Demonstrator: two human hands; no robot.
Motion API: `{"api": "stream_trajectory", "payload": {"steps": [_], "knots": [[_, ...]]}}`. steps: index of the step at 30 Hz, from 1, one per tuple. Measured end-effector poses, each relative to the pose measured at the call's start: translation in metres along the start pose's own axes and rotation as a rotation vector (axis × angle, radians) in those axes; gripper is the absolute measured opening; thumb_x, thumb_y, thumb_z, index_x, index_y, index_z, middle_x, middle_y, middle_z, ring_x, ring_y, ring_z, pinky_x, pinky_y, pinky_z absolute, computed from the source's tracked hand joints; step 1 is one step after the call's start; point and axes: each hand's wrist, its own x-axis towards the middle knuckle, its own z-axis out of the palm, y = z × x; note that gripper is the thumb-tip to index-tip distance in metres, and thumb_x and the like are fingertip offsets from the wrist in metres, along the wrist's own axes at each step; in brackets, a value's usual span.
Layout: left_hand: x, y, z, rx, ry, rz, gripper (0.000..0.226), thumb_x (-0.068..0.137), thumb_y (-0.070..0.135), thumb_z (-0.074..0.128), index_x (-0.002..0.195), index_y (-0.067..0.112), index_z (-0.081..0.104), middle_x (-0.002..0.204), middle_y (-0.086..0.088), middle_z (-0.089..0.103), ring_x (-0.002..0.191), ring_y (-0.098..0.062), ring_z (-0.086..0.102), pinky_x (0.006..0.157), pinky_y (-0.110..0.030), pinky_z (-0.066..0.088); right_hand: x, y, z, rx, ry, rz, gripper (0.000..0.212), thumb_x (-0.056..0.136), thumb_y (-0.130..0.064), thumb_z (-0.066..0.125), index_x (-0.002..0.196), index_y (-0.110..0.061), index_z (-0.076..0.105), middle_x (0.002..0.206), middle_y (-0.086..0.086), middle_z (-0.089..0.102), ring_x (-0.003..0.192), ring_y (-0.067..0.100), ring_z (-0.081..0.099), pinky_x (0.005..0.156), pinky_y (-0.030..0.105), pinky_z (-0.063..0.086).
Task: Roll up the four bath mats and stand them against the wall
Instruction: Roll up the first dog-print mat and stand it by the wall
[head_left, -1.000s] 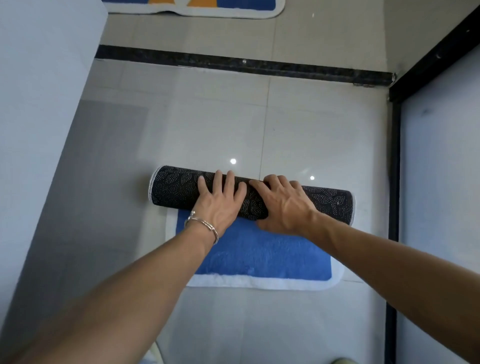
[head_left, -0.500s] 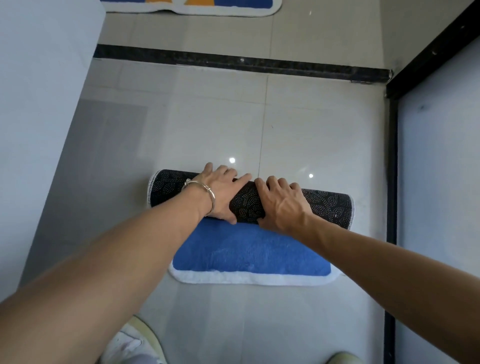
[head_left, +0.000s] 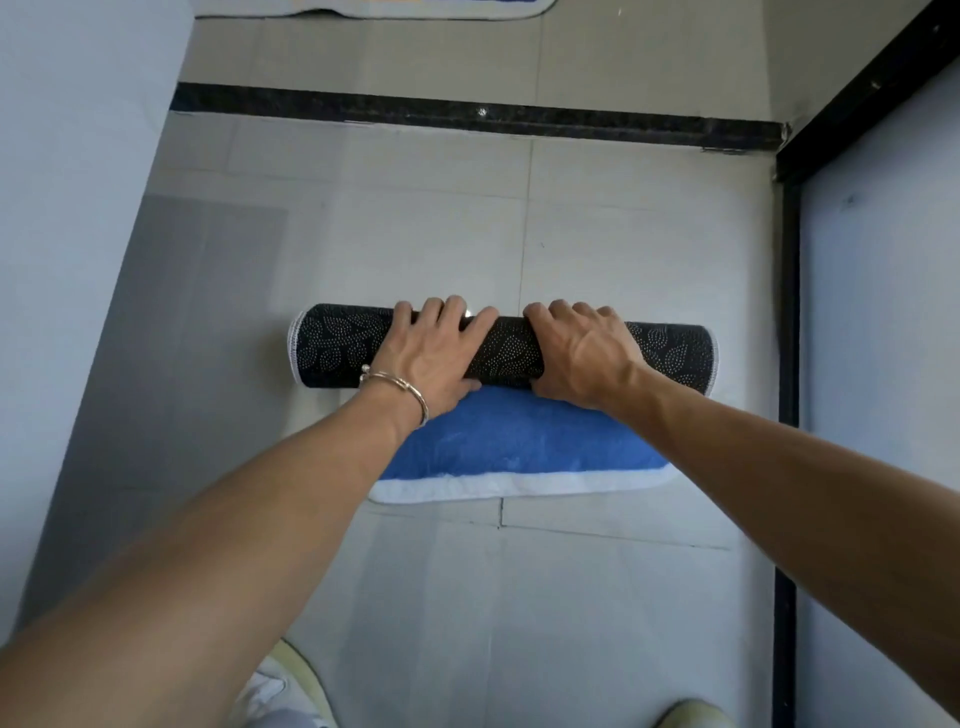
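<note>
A bath mat (head_left: 511, 353) lies on the tiled floor, mostly rolled into a black, dotted tube with a white edge. A short blue strip with a white border (head_left: 519, 452) still lies flat on my side of the roll. My left hand (head_left: 434, 358), with a bracelet at the wrist, grips the roll left of its middle, fingers over the top and thumb underneath. My right hand (head_left: 584, 353) grips it just right of the middle in the same way. The edge of a second mat (head_left: 374, 8) shows flat at the top of the view.
A pale wall (head_left: 78, 208) runs along the left. A dark threshold strip (head_left: 467, 117) crosses the floor beyond the roll. A black-framed panel (head_left: 883, 364) stands on the right. Two shoe tips (head_left: 291, 691) show at the bottom edge.
The roll has come toward me and the flat blue part has grown shorter. Both hands have re-gripped the roll, fingers now curled over its top.
</note>
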Motion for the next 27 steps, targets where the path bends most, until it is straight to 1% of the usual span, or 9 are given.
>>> {"api": "stream_trajectory", "payload": {"steps": [4,7,10,12,14,18,20,23,27], "knots": [[0.008,-0.02,-0.004,-0.23,-0.243,0.032,0.089,0.073,0.058,0.065,0.143,0.026,0.02,0.136,-0.006,0.036,0.123,-0.027,0.039,0.105,-0.042,0.033,-0.002,-0.003,0.009,-0.062,0.017,-0.008,0.048,0.077,-0.033,0.062,0.117,-0.014,0.042,0.106,0.007,0.055,0.094,0.028,0.056,0.081,0.04,0.042],[0.012,-0.017,-0.004,-0.137,-0.345,0.025,0.097,0.077,0.052,0.063,0.148,0.026,0.003,0.143,-0.009,0.035,0.129,-0.028,0.038,0.104,-0.046,0.034,-0.005,-0.004,0.011,-0.062,-0.036,-0.016,0.064,0.073,-0.042,0.066,0.124,-0.016,0.038,0.113,0.007,0.053,0.101,0.027,0.053,0.089,0.041,0.042],[0.003,0.0,-0.002,0.035,-0.292,0.012,0.094,0.083,0.047,0.062,0.148,0.02,0.0,0.136,-0.014,0.038,0.12,-0.031,0.044,0.096,-0.052,0.039,-0.006,0.007,-0.001,0.165,-0.223,-0.025,0.093,0.065,-0.061,0.07,0.139,-0.021,0.03,0.126,0.005,0.046,0.114,0.026,0.048,0.1,0.043,0.039],[-0.008,0.007,0.0,0.113,-0.241,0.001,0.094,0.085,0.048,0.061,0.148,0.015,0.0,0.134,-0.016,0.037,0.117,-0.032,0.043,0.095,-0.054,0.039,-0.003,0.019,-0.013,0.358,-0.387,0.022,0.1,0.064,-0.062,0.073,0.144,-0.024,0.025,0.13,0.002,0.043,0.118,0.025,0.047,0.1,0.043,0.041],[-0.018,0.013,0.005,0.16,-0.23,0.011,0.096,0.084,0.055,0.057,0.148,0.013,-0.001,0.133,-0.017,0.035,0.115,-0.033,0.042,0.094,-0.055,0.039,-0.003,0.022,-0.015,0.318,-0.486,0.033,0.102,0.064,-0.063,0.073,0.145,-0.024,0.023,0.13,0.001,0.045,0.117,0.025,0.048,0.099,0.042,0.043],[-0.005,0.001,-0.01,-0.042,-0.363,0.053,0.09,0.078,0.071,0.046,0.145,0.023,0.01,0.135,-0.01,0.034,0.119,-0.029,0.039,0.094,-0.049,0.04,-0.005,0.007,-0.002,0.096,-0.367,-0.006,0.095,0.063,-0.065,0.071,0.137,-0.02,0.032,0.119,0.007,0.05,0.108,0.025,0.051,0.091,0.04,0.045],[0.009,-0.011,-0.02,-0.218,-0.493,0.026,0.09,0.074,0.068,0.056,0.144,0.029,0.016,0.138,-0.005,0.031,0.126,-0.025,0.033,0.102,-0.047,0.037,-0.01,0.003,0.003,0.033,-0.286,-0.024,0.092,0.062,-0.065,0.07,0.133,-0.019,0.033,0.117,0.008,0.049,0.106,0.026,0.05,0.089,0.042,0.045],[0.008,-0.008,-0.018,-0.231,-0.599,0.033,0.104,0.068,0.06,0.069,0.147,0.03,0.009,0.147,-0.002,0.027,0.133,-0.024,0.03,0.107,-0.047,0.033,-0.022,-0.002,0.011,-0.046,-0.201,-0.052,0.094,0.06,-0.068,0.069,0.13,-0.018,0.033,0.116,0.008,0.047,0.104,0.026,0.049,0.088,0.043,0.045],[-0.004,0.016,-0.012,-0.077,-0.483,-0.011,0.091,0.067,0.048,0.077,0.135,0.021,0.023,0.128,-0.007,0.042,0.116,-0.027,0.043,0.087,-0.051,0.045,-0.018,0.005,0.001,0.165,-0.381,-0.03,0.11,0.054,-0.072,0.073,0.141,-0.023,0.026,0.129,0.007,0.041,0.118,0.026,0.043,0.097,0.046,0.042]]}}
